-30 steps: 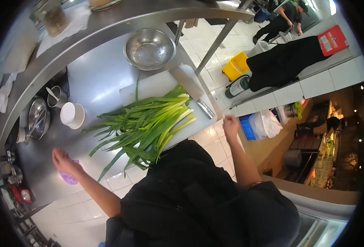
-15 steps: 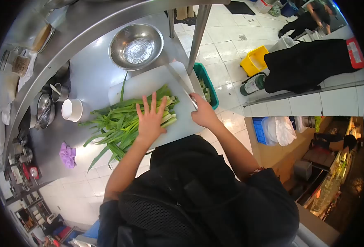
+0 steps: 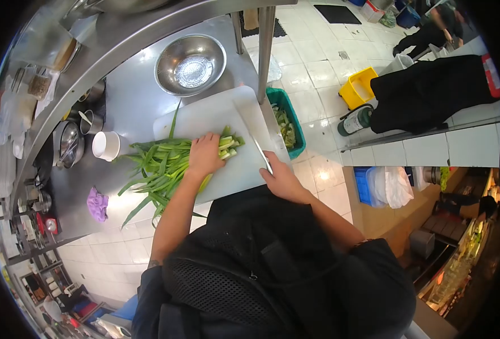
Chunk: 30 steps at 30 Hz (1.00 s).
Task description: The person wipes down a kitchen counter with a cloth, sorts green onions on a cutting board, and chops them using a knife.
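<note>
A bundle of long green leafy stalks (image 3: 168, 164) lies across a white cutting board (image 3: 238, 169), its pale cut ends to the right and its leaves hanging past the board on the left. Over the stalks near those ends, my left hand (image 3: 206, 153) is curled with its fingers together, pressing on the bundle. My right hand (image 3: 282, 178) grips the handle of a large knife (image 3: 254, 133). The blade points up and away over the right part of the board, apart from the stalks.
A metal bowl (image 3: 190, 65) sits behind the board. White tubs (image 3: 106, 146) and a purple cloth (image 3: 97, 204) are at left. A green bin (image 3: 286, 124) stands beyond the counter's right edge, by a metal post (image 3: 265, 56). A person (image 3: 433, 31) is far right.
My left hand has gone from spread fingers to curled fingers on the stalks. My right hand still holds the knife, its blade angled slightly differently. The view has shifted slightly.
</note>
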Tool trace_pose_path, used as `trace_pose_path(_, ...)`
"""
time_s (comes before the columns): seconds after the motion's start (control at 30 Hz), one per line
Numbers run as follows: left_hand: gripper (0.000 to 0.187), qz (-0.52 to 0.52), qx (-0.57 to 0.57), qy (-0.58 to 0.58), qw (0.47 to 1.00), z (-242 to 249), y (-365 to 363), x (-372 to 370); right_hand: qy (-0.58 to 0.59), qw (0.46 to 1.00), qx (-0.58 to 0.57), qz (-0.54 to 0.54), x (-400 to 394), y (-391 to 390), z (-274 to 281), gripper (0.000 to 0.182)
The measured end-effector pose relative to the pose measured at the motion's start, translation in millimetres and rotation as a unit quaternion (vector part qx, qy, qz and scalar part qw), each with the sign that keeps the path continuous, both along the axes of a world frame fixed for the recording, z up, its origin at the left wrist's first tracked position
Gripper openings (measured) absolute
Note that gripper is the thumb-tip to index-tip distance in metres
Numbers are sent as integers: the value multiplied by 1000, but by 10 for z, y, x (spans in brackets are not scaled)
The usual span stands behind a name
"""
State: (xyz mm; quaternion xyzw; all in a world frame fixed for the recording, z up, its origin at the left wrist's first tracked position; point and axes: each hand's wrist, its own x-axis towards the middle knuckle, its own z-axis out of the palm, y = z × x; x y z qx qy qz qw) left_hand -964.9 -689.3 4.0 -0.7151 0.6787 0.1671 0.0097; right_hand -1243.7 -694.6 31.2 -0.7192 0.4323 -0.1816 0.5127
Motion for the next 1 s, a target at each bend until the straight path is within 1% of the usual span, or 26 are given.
trace_pose_path(0.07, 103, 2, 9, -2, 1000, 32, 18, -18, 13, 1000, 12, -11, -11, 43, -99, 49)
trace_pose_path(0.2, 106, -18, 3, -19, 1000, 213, 82, -74, 27, 998, 37, -33, 58, 62, 37, 47)
trace_pose_path(0.27, 103, -21, -50, -8, 998, 227, 86, -95, 38, 998, 26, -45, 115, 82, -28, 45)
trace_pose_path(0.3, 103, -25, -51, -6, 998, 204, 68, -115, 53, 997, 16, -50, 123, 92, -70, 43)
trace_pose_path(0.37, 85, 4, -120, 53, 991, 119, 42, -182, 49, 996, 33, -62, 127, 116, -160, 41)
trace_pose_path(0.4, 85, 6, -119, 59, 991, 76, -4, -239, 42, 995, 50, -70, 127, 125, -183, 40)
trace_pose_path(0.43, 67, 58, -123, 82, 987, 26, -63, -309, 49, 995, 52, -68, 131, 125, -101, 40)
trace_pose_path(0.47, 51, 110, -125, 104, 980, -19, -86, -356, 29, 987, 136, -83, 136, 119, 7, 42)
trace_pose_path(0.5, 51, 114, -123, 108, 980, -86, -96, -375, 8, 971, 217, -99, 157, 99, 72, 44)
trace_pose_path(0.53, 39, 117, -154, 74, 978, -155, -90, -392, 14, 970, 220, -99, 174, 114, 55, 44)
trace_pose_path(0.57, 31, 120, -182, 42, 975, -227, -69, -409, 27, 985, 138, -97, 182, 152, 33, 43)
trace_pose_path(0.6, 31, 121, -177, 50, 975, -253, -79, -411, 41, 993, 56, -93, 177, 182, 23, 43)
trace_pose_path(0.63, 30, 116, -206, 38, 971, -283, -95, -404, 51, 993, 60, -93, 179, 205, 23, 43)
trace_pose_path(0.67, 28, 112, -235, 26, 965, -314, -103, -409, 105, 992, 17, -72, 199, 206, 27, 43)
trace_pose_path(0.7, 28, 114, -230, 34, 966, -311, -108, -420, 156, 986, -25, -51, 225, 194, 36, 43)
trace_pose_path(0.73, 28, 110, -216, 13, 970, -283, -127, -424, 164, 985, -24, -48, 253, 155, 97, 43)
trace_pose_path(0.77, 28, 104, -198, -10, 975, -262, -126, -424, 187, 981, -49, -24, 285, 134, 185, 42)
trace_pose_path(0.8, 28, 102, -189, -5, 977, -243, -108, -423, 208, 976, -69, -4, 324, 158, 275, 42)
trace_pose_path(0.83, 28, 99, -186, -15, 977, -230, -119, -422, 214, 975, -61, -5, 375, 148, 355, 42)
trace_pose_path(0.9, 28, 97, -178, -21, 979, -232, -115, -445, 245, 965, -70, 62, 441, 122, 493, 37)
trace_pose_path(1.0, 29, 95, -177, -38, 979, -257, -120, -420, 249, 964, -53, 76, 387, 243, 624, 31)
